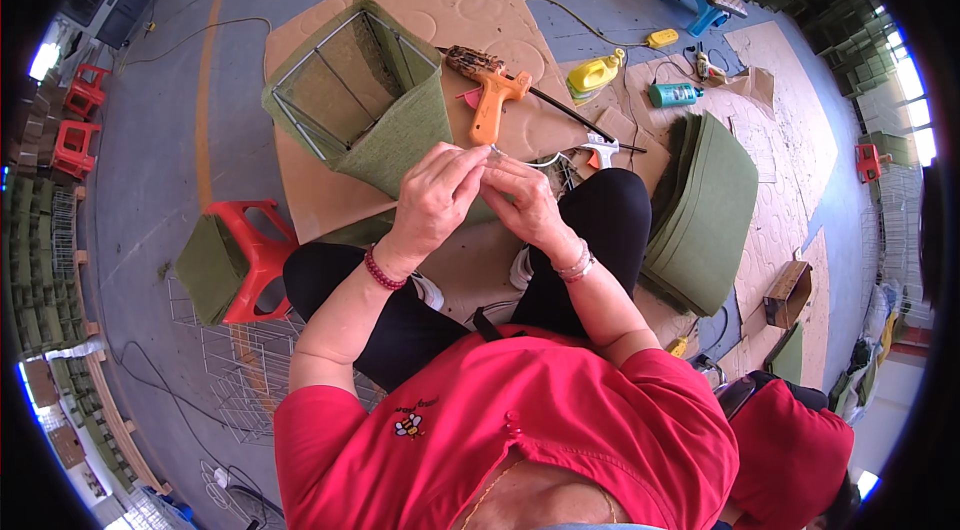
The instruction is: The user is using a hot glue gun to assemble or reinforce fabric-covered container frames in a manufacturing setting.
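My left hand [440, 192] and my right hand [524, 194] meet fingertip to fingertip above my lap. Both are closed in a pinch, and what lies between the fingers is too small to make out. Just beyond the fingertips lies an orange glue gun [489, 112] with a dirty, dark nozzle, its handle end close to them. Left of it, a green fabric-covered basket [408, 128] with a bare metal wire frame rests tilted on a cardboard sheet [330, 192]. A white-and-red tool [600, 150] lies right of my right hand, near my knee.
Green fabric panels [708, 215] are stacked at my right. A yellow bottle [594, 76] and a teal bottle [676, 95] lie farther off. At left, a red stool [262, 260] holds more panels, beside wire frames [235, 370]. Another person in red [795, 450] sits at lower right.
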Action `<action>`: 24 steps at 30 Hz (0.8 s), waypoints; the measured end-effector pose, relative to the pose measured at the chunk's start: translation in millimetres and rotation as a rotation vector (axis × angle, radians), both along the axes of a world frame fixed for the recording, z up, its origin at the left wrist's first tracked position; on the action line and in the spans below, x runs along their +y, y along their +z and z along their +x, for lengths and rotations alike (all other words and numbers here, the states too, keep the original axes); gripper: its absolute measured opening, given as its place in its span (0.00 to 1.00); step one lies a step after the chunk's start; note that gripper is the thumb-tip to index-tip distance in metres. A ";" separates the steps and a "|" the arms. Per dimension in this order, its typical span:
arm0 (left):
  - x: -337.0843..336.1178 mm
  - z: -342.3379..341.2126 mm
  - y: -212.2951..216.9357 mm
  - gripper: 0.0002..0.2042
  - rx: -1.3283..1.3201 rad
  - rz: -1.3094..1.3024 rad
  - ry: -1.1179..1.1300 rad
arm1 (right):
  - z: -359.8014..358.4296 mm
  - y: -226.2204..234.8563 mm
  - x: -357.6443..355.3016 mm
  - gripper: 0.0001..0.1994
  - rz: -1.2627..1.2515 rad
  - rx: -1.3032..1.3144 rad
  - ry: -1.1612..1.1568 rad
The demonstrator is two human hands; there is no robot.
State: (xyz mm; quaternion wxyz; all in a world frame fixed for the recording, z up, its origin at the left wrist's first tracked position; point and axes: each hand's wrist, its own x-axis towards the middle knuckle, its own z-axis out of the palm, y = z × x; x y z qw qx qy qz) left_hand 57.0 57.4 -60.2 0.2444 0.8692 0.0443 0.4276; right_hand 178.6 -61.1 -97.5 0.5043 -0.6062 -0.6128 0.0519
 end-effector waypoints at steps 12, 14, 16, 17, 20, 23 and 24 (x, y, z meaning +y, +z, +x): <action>4.1 -2.2 0.2 0.15 0.081 -0.083 -0.075 | -1.9 -2.2 1.5 0.12 -0.037 0.135 0.015; 2.1 -2.4 0.4 0.15 0.058 -0.179 -0.085 | -0.4 -0.6 -0.4 0.12 -0.044 0.189 0.018; 1.9 -1.7 -1.2 0.15 0.078 -0.162 -0.094 | 0.5 -1.0 -2.6 0.11 -0.116 0.182 -0.001; 2.0 -1.9 -2.1 0.15 0.099 -0.145 -0.101 | 1.8 0.3 -3.9 0.11 -0.116 0.183 -0.003; 5.7 -1.5 -2.8 0.17 0.200 -0.275 -0.003 | 12.6 8.6 -14.6 0.06 -0.043 0.614 -0.022; -0.1 -3.2 -6.6 0.19 0.310 -0.411 -0.103 | 32.6 22.4 -16.8 0.14 0.189 1.160 0.075; -6.0 -8.0 -4.3 0.19 0.481 -0.528 -0.135 | 39.3 13.0 -18.8 0.18 0.220 1.177 0.154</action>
